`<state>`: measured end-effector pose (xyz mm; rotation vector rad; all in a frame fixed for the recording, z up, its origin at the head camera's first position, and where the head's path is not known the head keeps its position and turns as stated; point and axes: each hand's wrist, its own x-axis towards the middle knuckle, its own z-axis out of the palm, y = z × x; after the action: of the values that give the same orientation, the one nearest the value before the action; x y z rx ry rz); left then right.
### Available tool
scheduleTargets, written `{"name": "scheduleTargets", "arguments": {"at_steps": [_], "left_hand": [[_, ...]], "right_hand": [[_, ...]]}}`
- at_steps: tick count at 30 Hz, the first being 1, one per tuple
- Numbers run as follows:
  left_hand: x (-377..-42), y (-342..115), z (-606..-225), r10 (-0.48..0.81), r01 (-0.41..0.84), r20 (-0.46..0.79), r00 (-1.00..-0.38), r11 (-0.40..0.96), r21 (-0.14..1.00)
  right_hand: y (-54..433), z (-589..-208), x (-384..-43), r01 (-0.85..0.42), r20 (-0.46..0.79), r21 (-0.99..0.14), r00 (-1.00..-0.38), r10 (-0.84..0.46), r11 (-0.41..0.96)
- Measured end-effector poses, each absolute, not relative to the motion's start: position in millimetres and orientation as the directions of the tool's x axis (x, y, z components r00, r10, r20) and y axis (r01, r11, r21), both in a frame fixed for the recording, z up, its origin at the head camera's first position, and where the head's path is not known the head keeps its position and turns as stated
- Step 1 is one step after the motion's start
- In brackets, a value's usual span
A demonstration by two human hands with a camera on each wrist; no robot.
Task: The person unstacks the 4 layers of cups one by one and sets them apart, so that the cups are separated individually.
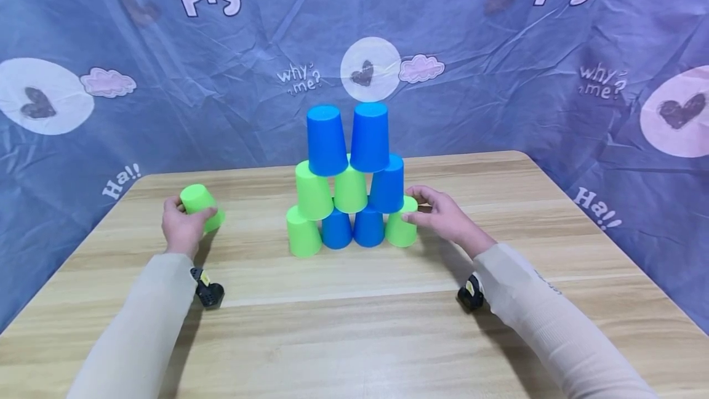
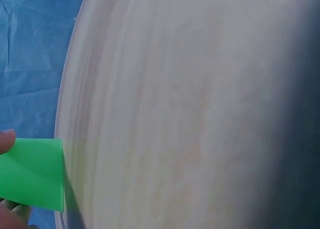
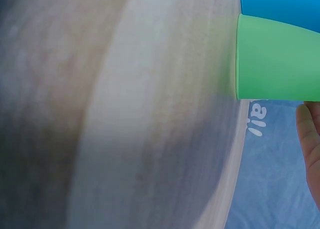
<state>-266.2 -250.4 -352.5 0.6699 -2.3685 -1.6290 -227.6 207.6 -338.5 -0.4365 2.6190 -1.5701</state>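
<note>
On the left of the table, my left hand [image 1: 181,225] grips a green cup [image 1: 197,199], which is upside down and tilted. That green cup [image 2: 32,174] shows its rim close over the wood in the left wrist view. A stack of upside-down cups rises at the centre. Two blue cups, including this blue cup [image 1: 370,137], form its top row. Two green cups and a blue cup [image 1: 388,185] make the middle row. My right hand [image 1: 445,219] is beside the bottom row's right-end green cup [image 1: 401,234], thumb and fingers extended around its side.
The bottom row also has a green cup [image 1: 303,236] at its left end and two blue cups between. The wooden table [image 1: 343,337] ends at the back before a printed blue cloth [image 1: 266,122]. Black wrist cameras hang below both sleeves.
</note>
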Motion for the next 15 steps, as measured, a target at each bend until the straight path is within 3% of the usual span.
{"name": "scheduleTargets", "arguments": {"at_steps": [15], "left_hand": [[-260.3,-246.6,-346.3,-0.504,-0.162,0.028,-0.863,0.33,0.93]], "right_hand": [[209.0,-339.5,-225.4,-0.228,0.109,-0.868,-0.954,-0.279,0.441]]}}
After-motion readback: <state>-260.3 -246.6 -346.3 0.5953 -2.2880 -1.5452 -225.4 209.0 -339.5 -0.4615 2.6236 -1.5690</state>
